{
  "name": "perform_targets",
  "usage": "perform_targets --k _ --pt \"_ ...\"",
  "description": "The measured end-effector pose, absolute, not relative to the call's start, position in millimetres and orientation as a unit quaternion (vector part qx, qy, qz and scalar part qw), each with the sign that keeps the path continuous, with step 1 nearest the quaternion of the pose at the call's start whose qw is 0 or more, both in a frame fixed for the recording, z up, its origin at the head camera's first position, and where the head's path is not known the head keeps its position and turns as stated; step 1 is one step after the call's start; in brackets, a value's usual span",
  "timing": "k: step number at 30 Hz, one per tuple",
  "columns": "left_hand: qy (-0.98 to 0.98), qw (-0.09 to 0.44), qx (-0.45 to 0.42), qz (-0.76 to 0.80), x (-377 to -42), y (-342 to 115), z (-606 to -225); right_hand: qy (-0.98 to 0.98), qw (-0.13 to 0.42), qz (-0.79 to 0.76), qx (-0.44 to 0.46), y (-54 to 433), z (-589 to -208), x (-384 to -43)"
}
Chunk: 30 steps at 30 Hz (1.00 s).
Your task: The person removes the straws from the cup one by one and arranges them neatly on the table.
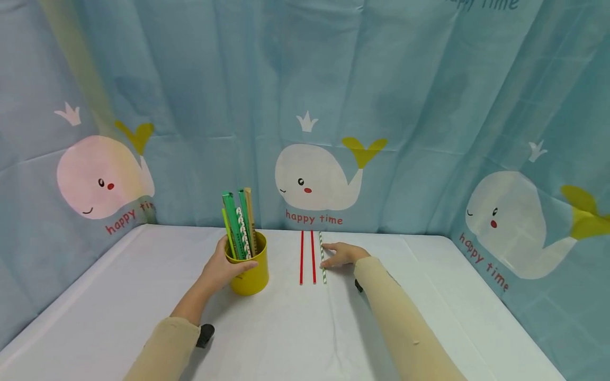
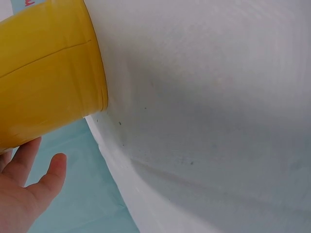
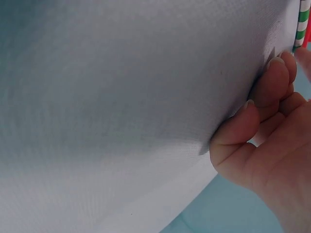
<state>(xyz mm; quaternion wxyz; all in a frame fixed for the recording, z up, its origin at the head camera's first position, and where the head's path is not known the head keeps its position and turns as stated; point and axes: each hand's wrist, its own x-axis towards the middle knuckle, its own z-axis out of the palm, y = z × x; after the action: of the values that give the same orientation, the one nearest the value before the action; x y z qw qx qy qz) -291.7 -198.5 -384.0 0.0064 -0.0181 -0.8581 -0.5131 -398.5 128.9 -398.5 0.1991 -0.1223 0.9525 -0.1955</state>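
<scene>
My left hand grips a yellow cup around its rim, thumb across the front. Several long, thin sticks, green, lime, tan and black-and-white patterned, stand in the cup. In the left wrist view, fingers lie against the side of the cup. A green-and-white striped straw lies on the table, with two red straws roughly parallel on its left. My right hand rests beside the striped straw, index finger and thumb spread along its right side. In the right wrist view the other fingers curl against the cloth.
A white cloth covers the table. Behind and at both sides hangs a blue curtain printed with whales, meeting the table's far edge.
</scene>
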Motion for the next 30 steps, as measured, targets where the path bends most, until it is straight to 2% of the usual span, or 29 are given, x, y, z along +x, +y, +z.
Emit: perform_targets --k 22,30 --pt "-0.855 0.008 -0.010 -0.519 -292 -198 -385 0.937 0.208 -0.263 -0.099 132 -401 -396" --pt "-0.859 0.009 0.001 -0.512 -291 -198 -386 0.933 0.162 -0.295 -0.126 123 -386 -380"
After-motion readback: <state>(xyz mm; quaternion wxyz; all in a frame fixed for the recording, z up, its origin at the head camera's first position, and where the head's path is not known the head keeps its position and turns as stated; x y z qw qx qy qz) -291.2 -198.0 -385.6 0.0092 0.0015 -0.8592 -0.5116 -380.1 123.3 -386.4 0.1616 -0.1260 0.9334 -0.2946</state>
